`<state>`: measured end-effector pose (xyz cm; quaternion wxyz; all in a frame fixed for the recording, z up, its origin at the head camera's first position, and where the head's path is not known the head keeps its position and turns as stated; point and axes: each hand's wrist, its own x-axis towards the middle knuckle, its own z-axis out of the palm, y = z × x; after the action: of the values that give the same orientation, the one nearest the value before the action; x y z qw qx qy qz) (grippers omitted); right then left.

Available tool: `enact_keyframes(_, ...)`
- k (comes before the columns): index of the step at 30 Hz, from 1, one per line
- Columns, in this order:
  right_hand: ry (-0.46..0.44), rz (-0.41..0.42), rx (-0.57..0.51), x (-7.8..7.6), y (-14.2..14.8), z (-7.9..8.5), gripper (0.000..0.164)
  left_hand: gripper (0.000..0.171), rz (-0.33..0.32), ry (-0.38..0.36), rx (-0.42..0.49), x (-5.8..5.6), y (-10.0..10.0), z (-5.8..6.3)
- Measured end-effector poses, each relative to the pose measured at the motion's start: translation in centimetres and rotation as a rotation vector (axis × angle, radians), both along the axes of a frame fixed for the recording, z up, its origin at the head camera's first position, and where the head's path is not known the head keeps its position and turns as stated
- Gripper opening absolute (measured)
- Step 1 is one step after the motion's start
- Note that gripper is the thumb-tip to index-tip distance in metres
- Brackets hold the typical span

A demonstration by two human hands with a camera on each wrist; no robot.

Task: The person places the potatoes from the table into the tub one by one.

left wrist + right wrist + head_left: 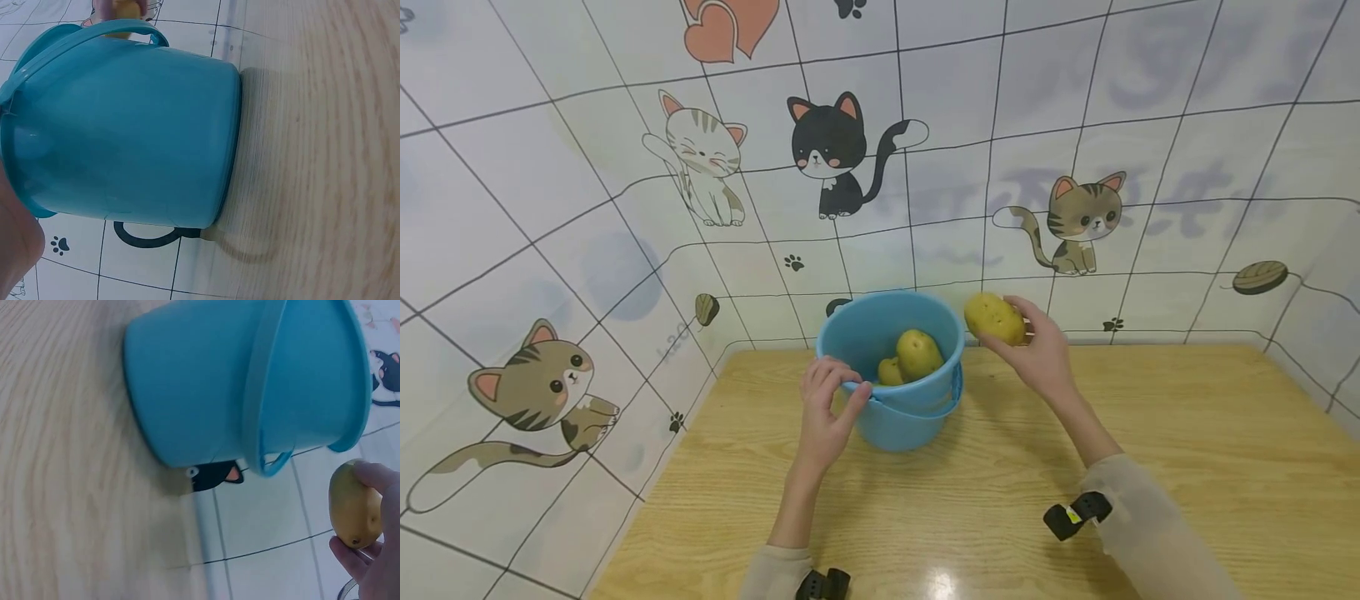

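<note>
A blue plastic bucket (pixel 902 429) stands upright on the wooden table, its handle hanging down at the front. Inside it lie potatoes (pixel 918 356), at least two showing; the bucket's wall hides the rest. At the near left rim, my left hand (pixel 829 417) grips the edge, fingers over the rim and thumb at the front. My right hand (pixel 1041 354) holds a yellow potato (pixel 988 317) between thumb and fingers, just right of the bucket and about level with its rim. The right wrist view shows this held potato (pixel 350 503) apart from the bucket.
The light wooden table (pixel 1187 433) meets a tiled-pattern wall (pixel 955 100) with cartoon cats close behind the bucket. Another wall (pixel 497 275) rises along the table's left side. A black band with a small box (pixel 1075 515) is on the right sleeve.
</note>
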<state>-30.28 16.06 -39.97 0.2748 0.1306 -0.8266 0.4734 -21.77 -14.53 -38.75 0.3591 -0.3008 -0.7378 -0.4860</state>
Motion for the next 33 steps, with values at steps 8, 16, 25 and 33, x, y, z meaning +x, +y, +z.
enact_keyframes(8, 0.14, -0.003, -0.001, 1.7, -1.9, 2.9, 0.066, 0.009, 0.005, 0.003, -0.002, -0.1, -0.1, -0.1)
enact_keyframes(16, 0.283, 0.158, 0.112, 3.2, -4.7, 4.3, 0.069, 0.01, 0.006, 0.003, 0.003, 0.0, -0.1, 0.0)
enact_keyframes(25, 0.251, 0.302, 0.233, 4.2, -7.0, 4.3, 0.067, 0.011, 0.009, 0.015, -0.005, -1.5, -0.6, -1.8)
enact_keyframes(33, 0.188, 0.362, 0.29, 4.3, -8.2, 4.3, 0.061, 0.008, 0.012, -0.009, -0.021, -2.8, -1.4, -3.4)
